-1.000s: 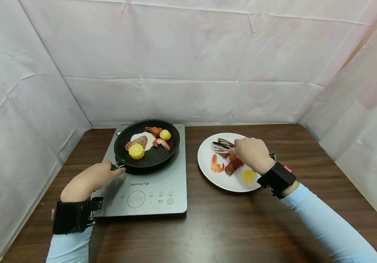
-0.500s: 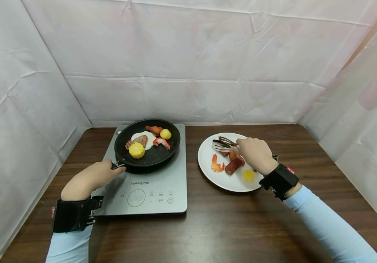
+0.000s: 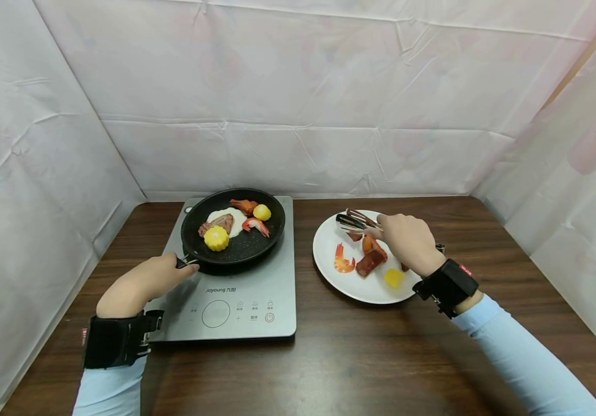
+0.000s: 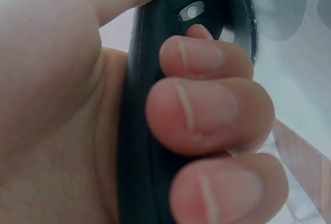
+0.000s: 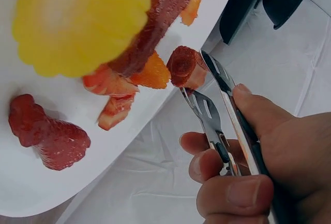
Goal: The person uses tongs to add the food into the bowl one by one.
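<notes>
A person works two-handed at a dark wood surface (image 3: 339, 352), the fingers of the left hand (image 3: 154, 280) wrapped round the handle (image 4: 135, 146) of a frying pan (image 3: 237, 249) over an induction cooker (image 3: 271, 294), those of the right hand (image 3: 407, 242) curled on metal tongs (image 5: 239, 125) above the far side of a white plate (image 3: 339, 283). A reddish-brown piece of food (image 5: 186, 68) sits between the tongs' tips, near the plate's edge; whether it is off the plate, one cannot tell from here. The step in hand appears to be moving that piece; the next move likely calls for a firm squeeze, a steady lift and a level pan.
</notes>
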{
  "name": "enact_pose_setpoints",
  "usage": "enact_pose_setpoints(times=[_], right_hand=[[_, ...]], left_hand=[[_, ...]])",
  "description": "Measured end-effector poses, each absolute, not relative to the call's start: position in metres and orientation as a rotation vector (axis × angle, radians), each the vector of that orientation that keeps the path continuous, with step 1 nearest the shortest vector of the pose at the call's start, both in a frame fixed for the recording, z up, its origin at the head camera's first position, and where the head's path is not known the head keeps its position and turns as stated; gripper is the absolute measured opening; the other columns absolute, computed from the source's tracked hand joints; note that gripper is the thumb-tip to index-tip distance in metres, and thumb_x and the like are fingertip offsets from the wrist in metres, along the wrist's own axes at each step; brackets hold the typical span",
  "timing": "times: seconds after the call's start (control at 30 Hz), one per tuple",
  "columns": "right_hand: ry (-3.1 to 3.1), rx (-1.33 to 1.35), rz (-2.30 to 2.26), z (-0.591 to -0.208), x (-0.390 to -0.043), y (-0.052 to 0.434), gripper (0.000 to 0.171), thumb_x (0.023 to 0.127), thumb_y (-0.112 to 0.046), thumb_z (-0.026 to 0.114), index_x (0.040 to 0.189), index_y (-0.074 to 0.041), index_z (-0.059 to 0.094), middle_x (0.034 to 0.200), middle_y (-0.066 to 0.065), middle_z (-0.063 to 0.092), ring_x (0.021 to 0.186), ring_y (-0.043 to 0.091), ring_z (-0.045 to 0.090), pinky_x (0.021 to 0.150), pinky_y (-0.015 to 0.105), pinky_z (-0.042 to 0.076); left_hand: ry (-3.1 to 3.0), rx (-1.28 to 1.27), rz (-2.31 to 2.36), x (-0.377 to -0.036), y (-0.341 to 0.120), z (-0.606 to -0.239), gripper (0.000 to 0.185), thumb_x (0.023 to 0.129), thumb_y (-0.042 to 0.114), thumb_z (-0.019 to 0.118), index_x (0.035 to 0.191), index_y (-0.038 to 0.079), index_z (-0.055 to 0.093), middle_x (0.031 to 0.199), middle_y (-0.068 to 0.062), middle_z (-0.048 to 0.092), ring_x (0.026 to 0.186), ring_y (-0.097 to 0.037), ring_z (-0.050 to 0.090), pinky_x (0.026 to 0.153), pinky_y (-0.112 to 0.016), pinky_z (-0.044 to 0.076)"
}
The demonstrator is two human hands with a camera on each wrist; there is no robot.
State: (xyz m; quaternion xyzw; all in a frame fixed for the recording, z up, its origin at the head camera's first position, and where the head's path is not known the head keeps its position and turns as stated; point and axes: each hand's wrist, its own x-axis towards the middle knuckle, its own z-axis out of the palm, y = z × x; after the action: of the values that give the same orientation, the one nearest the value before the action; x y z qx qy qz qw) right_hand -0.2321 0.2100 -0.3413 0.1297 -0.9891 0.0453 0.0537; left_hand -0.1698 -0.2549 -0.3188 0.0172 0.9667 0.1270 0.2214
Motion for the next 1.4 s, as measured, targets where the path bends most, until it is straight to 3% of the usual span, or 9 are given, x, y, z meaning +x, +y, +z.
enact_pose_setpoints(times=[0.23, 0.63, 1.07, 1.3, 1.4], right_hand=[[-3.017, 0.376, 0.151, -0.340, -0.230, 0.206, 0.040, 0.100, -0.046, 0.061, 0.088, -0.009, 0.060, 0.060, 0.007, 0.056, 0.047, 0.021, 0.054, 0.042, 0.033, 0.037], [-2.950, 0.427, 0.154, -0.336, -0.226, 0.200, 0.040, 0.100, -0.047, 0.061, 0.088, -0.009, 0.061, 0.054, 0.004, 0.047, 0.048, 0.021, 0.050, 0.042, 0.030, 0.029], [-2.868, 0.451, 0.201, -0.315, -0.226, 0.174, 0.044, 0.099, -0.052, 0.060, 0.085, -0.011, 0.059, 0.055, 0.003, 0.045, 0.051, 0.022, 0.053, 0.043, 0.031, 0.032], [-2.776, 0.521, 0.175, -0.302, -0.226, 0.149, 0.037, 0.099, -0.052, 0.060, 0.103, -0.016, 0.063, 0.053, -0.001, 0.034, 0.049, 0.020, 0.047, 0.042, 0.031, 0.028], [-2.796, 0.535, 0.211, -0.297, -0.226, 0.135, 0.040, 0.099, -0.053, 0.059, 0.090, -0.014, 0.059, 0.055, -0.002, 0.036, 0.050, 0.019, 0.047, 0.043, 0.031, 0.029]], left_hand=[[2.676, 0.050, 0.348, -0.170, -0.254, -0.318, 0.076, 0.108, 0.044, 0.040, 0.133, -0.027, 0.040, 0.127, -0.044, 0.055, 0.110, -0.050, 0.064, 0.086, -0.056, 0.055], [2.679, 0.041, 0.356, -0.168, -0.255, -0.320, 0.076, 0.108, 0.045, 0.041, 0.133, -0.027, 0.041, 0.126, -0.043, 0.057, 0.108, -0.048, 0.065, 0.086, -0.055, 0.055], [2.676, 0.017, 0.365, -0.168, -0.253, -0.317, 0.075, 0.108, 0.045, 0.041, 0.132, -0.025, 0.043, 0.124, -0.041, 0.059, 0.105, -0.043, 0.066, 0.085, -0.054, 0.056], [2.676, 0.021, 0.381, -0.167, -0.253, -0.316, 0.074, 0.107, 0.046, 0.042, 0.131, -0.024, 0.044, 0.123, -0.039, 0.061, 0.102, -0.040, 0.067, 0.083, -0.053, 0.056], [2.675, 0.017, 0.387, -0.167, -0.254, -0.317, 0.073, 0.107, 0.046, 0.042, 0.130, -0.024, 0.045, 0.120, -0.038, 0.062, 0.099, -0.038, 0.066, 0.082, -0.052, 0.056]])
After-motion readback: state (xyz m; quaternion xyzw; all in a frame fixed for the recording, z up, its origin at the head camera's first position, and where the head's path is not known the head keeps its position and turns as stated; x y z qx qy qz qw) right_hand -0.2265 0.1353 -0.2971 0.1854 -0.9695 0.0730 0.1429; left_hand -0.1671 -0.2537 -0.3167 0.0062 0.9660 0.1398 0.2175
